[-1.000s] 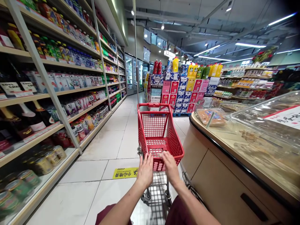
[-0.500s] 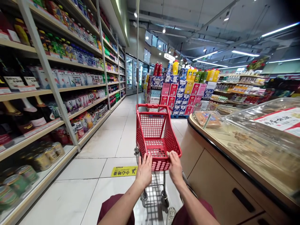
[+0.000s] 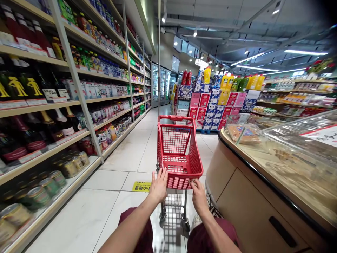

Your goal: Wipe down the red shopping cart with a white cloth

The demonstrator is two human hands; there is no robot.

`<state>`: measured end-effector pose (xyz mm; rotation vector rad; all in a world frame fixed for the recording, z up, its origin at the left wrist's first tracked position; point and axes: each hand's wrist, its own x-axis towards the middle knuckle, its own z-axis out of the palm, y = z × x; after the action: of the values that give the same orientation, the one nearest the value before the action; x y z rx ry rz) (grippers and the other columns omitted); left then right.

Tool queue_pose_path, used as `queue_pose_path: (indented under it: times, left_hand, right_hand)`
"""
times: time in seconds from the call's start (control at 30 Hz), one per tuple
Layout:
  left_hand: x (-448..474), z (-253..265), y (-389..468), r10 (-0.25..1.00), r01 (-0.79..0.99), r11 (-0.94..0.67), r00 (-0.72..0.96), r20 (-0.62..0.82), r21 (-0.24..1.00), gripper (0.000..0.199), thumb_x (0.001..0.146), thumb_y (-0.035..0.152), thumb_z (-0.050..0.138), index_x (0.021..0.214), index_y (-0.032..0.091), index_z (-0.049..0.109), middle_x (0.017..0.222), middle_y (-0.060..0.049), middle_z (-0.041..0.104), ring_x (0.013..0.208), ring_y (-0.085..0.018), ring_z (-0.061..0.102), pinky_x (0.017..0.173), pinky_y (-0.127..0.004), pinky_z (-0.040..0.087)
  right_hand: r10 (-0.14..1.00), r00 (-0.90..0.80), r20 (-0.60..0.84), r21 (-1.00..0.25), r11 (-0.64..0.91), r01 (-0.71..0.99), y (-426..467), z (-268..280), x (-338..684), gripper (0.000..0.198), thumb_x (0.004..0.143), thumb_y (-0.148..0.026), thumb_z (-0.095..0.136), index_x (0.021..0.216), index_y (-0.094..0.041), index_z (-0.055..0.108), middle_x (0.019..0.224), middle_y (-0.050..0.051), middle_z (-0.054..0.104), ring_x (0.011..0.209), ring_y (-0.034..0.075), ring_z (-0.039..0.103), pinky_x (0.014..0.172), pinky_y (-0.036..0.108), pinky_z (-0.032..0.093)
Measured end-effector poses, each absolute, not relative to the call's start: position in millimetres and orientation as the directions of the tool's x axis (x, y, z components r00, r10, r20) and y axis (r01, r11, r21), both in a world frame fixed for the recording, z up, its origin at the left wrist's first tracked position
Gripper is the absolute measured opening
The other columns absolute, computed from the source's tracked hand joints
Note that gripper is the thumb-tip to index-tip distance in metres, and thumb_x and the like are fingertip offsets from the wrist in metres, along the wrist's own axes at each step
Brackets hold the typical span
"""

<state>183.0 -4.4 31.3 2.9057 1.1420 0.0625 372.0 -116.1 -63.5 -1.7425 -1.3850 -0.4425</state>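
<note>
A red plastic shopping cart [image 3: 181,168] on a wheeled metal frame stands in front of me, its basket holding nothing. My left hand [image 3: 158,187] is open at the basket's near left corner, fingers stretched out flat along its side. At the near right corner, my right hand [image 3: 199,197] is closed, its fingers curled with the tips against the lower part of the basket wall. Whether those fingers pinch the basket edge or some small thing is hidden.
Shelves [image 3: 105,98] of bottles and cans line the left side. A counter [image 3: 231,189] with clear-covered food trays stands close on the right. Stacked drink cartons [image 3: 210,109] are ahead. A yellow floor sign [image 3: 141,186] lies left of the cart on the tiles.
My right hand has slipped from the basket rim down to the wall's lower corner, fingers curling. My left hand has shifted slightly outward. The view has turned a little left.
</note>
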Motion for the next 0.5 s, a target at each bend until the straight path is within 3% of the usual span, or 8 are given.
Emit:
queue_pose_path:
  times: [0.1,0.27,0.4,0.5]
  left_hand:
    - [178.6,37.8,-3.2,0.697,0.696,-0.717,0.718,-0.003,0.040,0.081,0.061,0.018,0.043,0.136,0.012,0.013,0.145,-0.006,0.008,0.133,-0.022,0.001,0.104,-0.052,-0.001]
    - [169.7,41.5,4.3,0.742,0.742,-0.666,0.669,-0.030,0.076,0.079,0.062,0.019,0.042,0.136,0.011,0.013,0.145,-0.007,0.008,0.133,-0.022,0.004,0.104,-0.054,0.002]
    - [163.6,35.7,10.9,0.732,0.730,-0.677,0.681,-0.010,0.095,0.081,0.060,0.017,0.042,0.136,0.013,0.013,0.145,-0.004,0.008,0.133,-0.022,0.004,0.104,-0.054,0.002]
    - [160.7,29.8,14.4,0.714,0.708,-0.696,0.700,0.009,0.122,0.080,0.061,0.014,0.041,0.136,0.015,0.014,0.145,-0.002,0.009,0.133,-0.021,0.002,0.104,-0.054,0.004]
  right_hand:
    - [0.639,0.280,0.717,-0.370,0.008,0.929,-120.4,-65.3,365.8,0.038,0.084,-0.014,0.030,0.104,-0.023,0.061,0.104,0.007,0.058,0.098,0.019,0.052,0.080,0.035,0.048]
    - [0.530,0.231,0.816,-0.324,0.089,0.942,-104.0,-56.7,361.4,0.037,0.084,-0.015,0.034,0.115,-0.023,0.054,0.115,0.007,0.052,0.111,0.021,0.043,0.091,0.042,0.040]
    - [0.633,0.154,0.759,-0.301,0.130,0.945,-96.6,-83.2,343.9,0.042,0.080,-0.006,0.032,0.107,-0.024,0.059,0.103,0.007,0.057,0.102,0.018,0.049,0.083,0.036,0.047]
    - [0.616,0.123,0.778,-0.285,0.172,0.943,-85.1,-84.3,324.8,0.041,0.081,-0.007,0.034,0.113,-0.024,0.054,0.111,0.007,0.054,0.109,0.020,0.045,0.088,0.040,0.043]
